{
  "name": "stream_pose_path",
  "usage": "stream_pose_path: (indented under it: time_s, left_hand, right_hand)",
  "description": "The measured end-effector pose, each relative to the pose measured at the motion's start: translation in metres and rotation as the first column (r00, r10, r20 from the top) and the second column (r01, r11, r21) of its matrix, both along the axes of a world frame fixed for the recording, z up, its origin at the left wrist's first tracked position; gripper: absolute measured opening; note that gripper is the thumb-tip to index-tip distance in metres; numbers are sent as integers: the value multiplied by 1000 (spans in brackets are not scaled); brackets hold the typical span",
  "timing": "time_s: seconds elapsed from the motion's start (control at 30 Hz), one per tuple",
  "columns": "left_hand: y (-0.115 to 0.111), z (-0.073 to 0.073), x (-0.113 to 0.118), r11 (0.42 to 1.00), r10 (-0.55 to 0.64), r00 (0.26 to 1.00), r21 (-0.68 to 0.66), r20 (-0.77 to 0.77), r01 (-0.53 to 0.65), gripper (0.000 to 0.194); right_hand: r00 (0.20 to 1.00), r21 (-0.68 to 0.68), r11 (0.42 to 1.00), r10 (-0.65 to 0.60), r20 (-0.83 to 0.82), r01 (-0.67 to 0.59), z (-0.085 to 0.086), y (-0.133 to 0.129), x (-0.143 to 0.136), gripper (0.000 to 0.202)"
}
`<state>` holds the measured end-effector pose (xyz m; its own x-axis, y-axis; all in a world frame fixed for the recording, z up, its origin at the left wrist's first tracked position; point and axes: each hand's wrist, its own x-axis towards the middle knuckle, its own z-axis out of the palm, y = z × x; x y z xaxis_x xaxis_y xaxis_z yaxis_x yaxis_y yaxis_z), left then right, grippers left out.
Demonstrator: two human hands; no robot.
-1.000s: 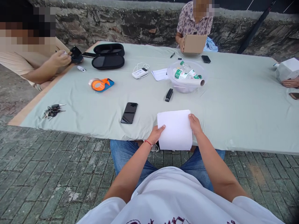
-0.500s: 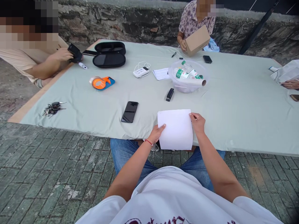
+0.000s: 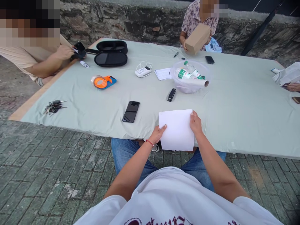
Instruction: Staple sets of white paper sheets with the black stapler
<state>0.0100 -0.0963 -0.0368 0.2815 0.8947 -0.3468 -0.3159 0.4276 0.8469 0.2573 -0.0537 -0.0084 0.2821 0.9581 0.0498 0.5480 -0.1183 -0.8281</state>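
White paper (image 3: 177, 131), which looks like more than one sheet, is held over the near edge of the table. My left hand (image 3: 157, 134) grips its left side, thumb on top and fingers underneath. At the upper right corner my right hand (image 3: 196, 122) pinches the paper, its other fingers curled. A black phone (image 3: 131, 111) lies to the left of the paper, and a black stapler (image 3: 171, 94) lies beyond it.
On the cloth-covered table (image 3: 234, 118) are a plastic bowl (image 3: 187, 89) with bottles, a tape dispenser (image 3: 103, 82), keys (image 3: 54, 107), a white device (image 3: 142, 71) and a black case (image 3: 111, 58). Across it, a person holds a cardboard box (image 3: 197, 39); others sit left and right.
My right hand has closed more fully on the paper's upper right corner, its fingers now curled in. Across the table, the person's box has tilted and both their hands now hold it.
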Motion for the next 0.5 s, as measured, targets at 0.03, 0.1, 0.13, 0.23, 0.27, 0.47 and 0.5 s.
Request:
stream_pose_path:
  time_s: [0.03, 0.1, 0.13, 0.23, 0.27, 0.47, 0.5]
  left_hand:
    - [0, 0, 0, 1000, -2, 1000, -1, -1, 2, 66]
    - [0, 0, 0, 1000, -8, 1000, -6, -3, 8, 65]
    - [0, 0, 0, 1000, -9, 1000, -5, -4, 9, 65]
    - [1, 1, 0, 1000, -14, 1000, 7, -8, 14, 63]
    - [1, 1, 0, 1000, -15, 1000, 9, -11, 16, 62]
    - [1, 3, -1, 1000, -22, 999, 20, -25, 23, 58]
    - [1, 3, -1, 1000, -23, 1000, 15, -21, 23, 58]
  right_hand:
    - [999, -34, 999, 39, 2, -39, 0, 0, 0, 72]
    - [995, -91, 991, 103, 1, -103, 1, -1, -1, 72]
    - [993, -106, 987, 119, -5, -119, 2, -1, -1, 71]
    - [989, -115, 983, 135, -60, -142, 2, -1, 1, 67]
    - [986, -115, 982, 143, -85, -152, 2, 0, 1, 66]
    - [956, -100, 981, 133, -260, -164, -5, 1, 3, 61]
    - [948, -103, 986, 97, -303, -134, -7, 1, 4, 61]
